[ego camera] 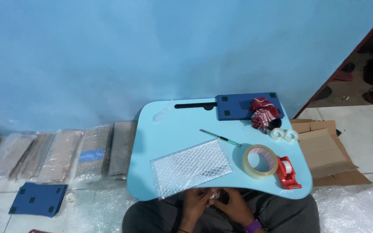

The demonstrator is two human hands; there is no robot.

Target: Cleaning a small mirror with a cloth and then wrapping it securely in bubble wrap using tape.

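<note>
My left hand (194, 202) and my right hand (233, 205) meet in my lap, just below the front edge of a light blue lap table (169, 129). Together they pinch a small pale object (215, 195); what it is I cannot tell. A sheet of bubble wrap (191, 167) lies on the table just above my hands. To its right are a big roll of clear tape (260, 161) and a red tape dispenser (288, 172).
A thin cutter (219, 138) lies mid-table. Two small tape rolls (283, 135), a red cloth (263, 113) and a dark blue board (238, 105) sit at the back right. Flattened cardboard (329, 151) lies right; wrapped flat packs (61, 153) and another blue board (38, 199) lie left.
</note>
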